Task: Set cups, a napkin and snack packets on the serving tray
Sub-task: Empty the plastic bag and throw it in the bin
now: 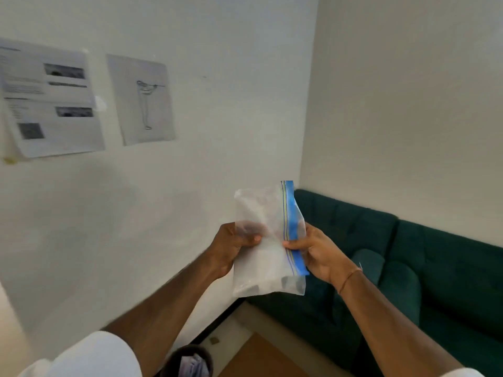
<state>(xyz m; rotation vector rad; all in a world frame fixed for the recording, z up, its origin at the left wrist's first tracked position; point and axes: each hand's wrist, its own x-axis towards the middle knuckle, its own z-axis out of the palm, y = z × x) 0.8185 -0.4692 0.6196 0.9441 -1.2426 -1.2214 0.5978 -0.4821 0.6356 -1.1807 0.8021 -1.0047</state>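
White wall [217, 104], green sofa [435, 268] behind.
Both hands grip an upright plastic bag [261, 257]: left hand [231, 246] on its side, right hand [318, 251] on its blue strip.

Two printed sheets hang on the white wall [217, 118] — one [51, 102] with text and dark photos, the other [143, 100] a line drawing (subject too blurred to tell). A dark green sofa [449, 270] fills the corner; a dark bin [190, 361] sits below.
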